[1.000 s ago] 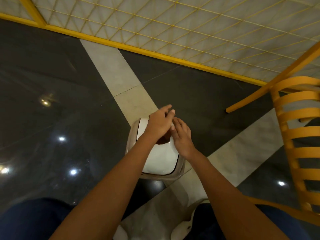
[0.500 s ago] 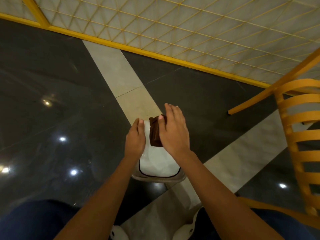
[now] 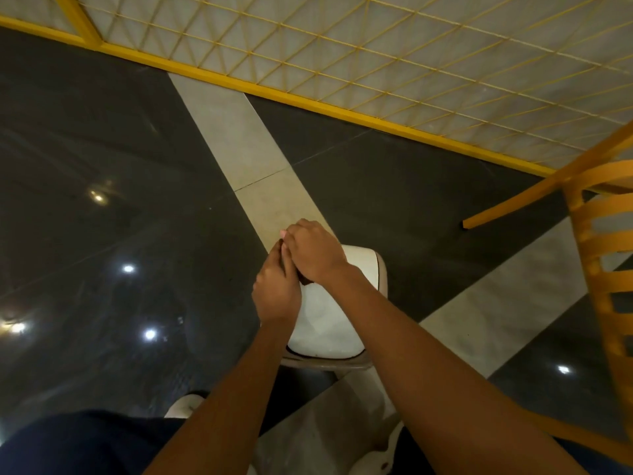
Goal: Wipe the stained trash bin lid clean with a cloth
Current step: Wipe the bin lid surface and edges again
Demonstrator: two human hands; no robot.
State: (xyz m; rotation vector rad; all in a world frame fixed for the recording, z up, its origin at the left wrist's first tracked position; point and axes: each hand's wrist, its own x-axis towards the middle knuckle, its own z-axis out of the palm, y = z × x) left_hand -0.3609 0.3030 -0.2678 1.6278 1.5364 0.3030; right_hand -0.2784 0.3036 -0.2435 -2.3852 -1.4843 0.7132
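A small bin with a white swing lid (image 3: pixel 329 323) and a taupe rim (image 3: pixel 382 279) stands on the floor between my knees. Both hands meet over the lid's far left corner. My right hand (image 3: pixel 315 252) is curled over a dark brown cloth (image 3: pixel 303 278), of which only a sliver shows under the palm. My left hand (image 3: pixel 277 289) lies against it from the left, its fingertips pinching the cloth's edge where the two hands touch. Most of the cloth is hidden. The bare part of the lid looks white, with no stain that I can make out.
The floor is glossy dark tile (image 3: pixel 120 234) crossed by pale strips (image 3: pixel 239 138). A yellow slatted chair (image 3: pixel 603 269) stands close on the right. A yellow-framed lattice panel (image 3: pixel 376 46) runs along the far side. My knees and pale shoes (image 3: pixel 185 406) sit at the bottom edge.
My hands were apart with the cloth flat under the right fingers. They have now closed together over the cloth at the lid's far left corner.
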